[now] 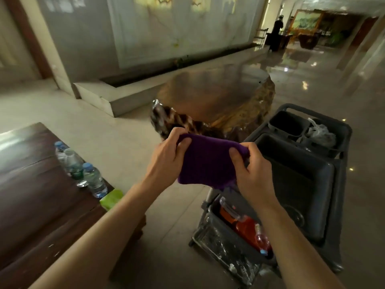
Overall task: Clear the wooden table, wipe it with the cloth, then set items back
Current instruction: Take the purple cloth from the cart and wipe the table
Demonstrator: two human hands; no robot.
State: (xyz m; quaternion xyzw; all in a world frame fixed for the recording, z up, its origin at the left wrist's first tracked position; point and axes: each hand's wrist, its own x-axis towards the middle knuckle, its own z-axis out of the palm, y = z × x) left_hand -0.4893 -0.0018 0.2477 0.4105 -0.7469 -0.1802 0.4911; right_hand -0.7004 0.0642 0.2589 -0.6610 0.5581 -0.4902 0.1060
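Observation:
Both my hands hold a purple cloth (208,161) stretched between them in mid-air, above the floor and a cleaning cart. My left hand (166,157) pinches its left edge and my right hand (253,172) grips its right edge. The dark wooden table (37,205) lies at the lower left. Three plastic water bottles (80,167) stand in a row near its right edge, and a green tissue pack (111,198) lies at its corner.
A grey cleaning cart (300,178) with tubs stands at the right, red bottles (248,228) on its lower shelf and a plastic bag (319,132) in a bin. A glossy wooden stump table (218,94) stands ahead. A person (277,34) stands far down the hall.

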